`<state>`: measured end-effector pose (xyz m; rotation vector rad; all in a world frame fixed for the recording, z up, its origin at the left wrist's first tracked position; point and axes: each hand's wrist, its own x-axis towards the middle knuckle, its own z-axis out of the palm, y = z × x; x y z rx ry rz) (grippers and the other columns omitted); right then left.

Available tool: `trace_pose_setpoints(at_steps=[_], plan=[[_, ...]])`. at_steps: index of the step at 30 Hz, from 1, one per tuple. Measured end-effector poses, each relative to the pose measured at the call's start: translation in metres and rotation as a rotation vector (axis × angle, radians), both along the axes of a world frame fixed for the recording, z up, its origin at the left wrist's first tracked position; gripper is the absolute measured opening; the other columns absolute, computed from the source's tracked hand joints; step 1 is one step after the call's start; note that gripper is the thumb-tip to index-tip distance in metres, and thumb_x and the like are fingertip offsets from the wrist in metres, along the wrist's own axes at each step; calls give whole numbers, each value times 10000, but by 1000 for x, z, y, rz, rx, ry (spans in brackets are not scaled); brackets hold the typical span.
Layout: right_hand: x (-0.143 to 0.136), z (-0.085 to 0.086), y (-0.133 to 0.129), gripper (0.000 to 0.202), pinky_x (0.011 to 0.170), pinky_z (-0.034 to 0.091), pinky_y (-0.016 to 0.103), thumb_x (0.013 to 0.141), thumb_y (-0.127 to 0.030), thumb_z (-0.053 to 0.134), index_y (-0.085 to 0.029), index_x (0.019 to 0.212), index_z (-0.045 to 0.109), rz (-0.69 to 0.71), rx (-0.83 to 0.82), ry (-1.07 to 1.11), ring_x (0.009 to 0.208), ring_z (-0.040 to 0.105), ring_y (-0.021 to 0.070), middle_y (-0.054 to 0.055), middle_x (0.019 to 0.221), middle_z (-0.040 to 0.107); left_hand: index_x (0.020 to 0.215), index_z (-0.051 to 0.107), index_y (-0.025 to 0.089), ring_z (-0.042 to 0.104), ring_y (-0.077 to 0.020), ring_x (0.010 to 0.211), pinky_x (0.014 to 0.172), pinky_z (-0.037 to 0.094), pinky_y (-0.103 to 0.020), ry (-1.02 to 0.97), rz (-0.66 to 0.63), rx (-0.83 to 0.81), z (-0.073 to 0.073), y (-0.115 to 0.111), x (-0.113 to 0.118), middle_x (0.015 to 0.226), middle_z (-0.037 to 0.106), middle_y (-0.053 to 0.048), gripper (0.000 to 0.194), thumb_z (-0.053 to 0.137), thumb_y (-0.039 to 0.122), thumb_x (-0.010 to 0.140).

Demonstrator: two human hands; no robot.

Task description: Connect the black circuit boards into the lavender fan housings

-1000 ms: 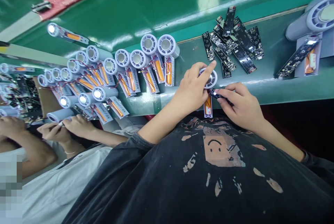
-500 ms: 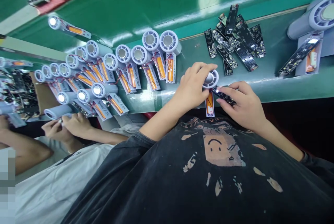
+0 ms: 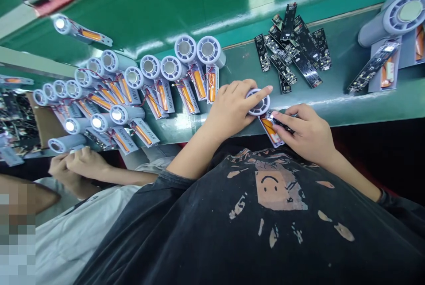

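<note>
Circuit board (image 3: 286,127), pinched in the right hand (image 3: 303,134), appeared light, stiff and fragile, best held by its edges; left hand (image 3: 230,105) was clamped round the fan (image 3: 260,108).

Dark circuit boards (image 3: 307,69) lie heaped by the far edge of a green counter (image 3: 341,105), while grey fans (image 3: 171,68) with orange parts (image 3: 187,99) in their handles crowd its left stretch. Toward the right end sits another fan (image 3: 375,30), a single board (image 3: 372,68) slanting across its handle. A co-worker in a white shirt (image 3: 96,218) sits left, along the near edge.
</note>
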<state>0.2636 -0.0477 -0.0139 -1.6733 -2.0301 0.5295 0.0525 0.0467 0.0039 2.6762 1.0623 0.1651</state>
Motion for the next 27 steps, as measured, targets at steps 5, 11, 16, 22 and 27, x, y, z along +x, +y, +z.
trace_pose_setpoints(at_steps=[5,11,16,22,27], plan=[[0,4,-2,335,589,423,300,974,-419,522,-277,1152,767,45,-21,-60,706,578,154,68,948,709,1317,571,272,539,-251,991,878,443,-399,19,68,61,0,-6,0,1151,594,-94,465,679,321,867],[-2,2,-2,300,583,427,281,974,-342,540,-237,1127,775,58,126,-96,690,558,139,68,921,705,1245,581,241,507,-231,957,845,445,-375,-83,102,34,-10,-11,-1,1059,540,-71,436,698,312,831],[-5,0,1,269,554,401,280,960,-291,568,-209,1100,782,127,237,-126,693,552,148,75,873,682,1209,586,230,492,-222,936,827,442,-366,-129,122,40,-15,-12,-1,1011,508,-57,426,707,286,804],[-6,-2,0,287,624,438,313,953,-292,565,-207,1125,778,52,199,-93,755,575,179,102,875,654,1170,606,221,483,-217,921,814,441,-358,-162,172,21,-16,-16,1,976,487,-46,417,734,306,782],[-7,-1,-1,284,660,403,339,959,-311,553,-249,1116,781,21,133,-92,810,565,199,94,891,645,1172,603,210,468,-217,916,810,439,-356,-188,193,20,-18,-20,1,965,469,-45,426,742,315,783]])
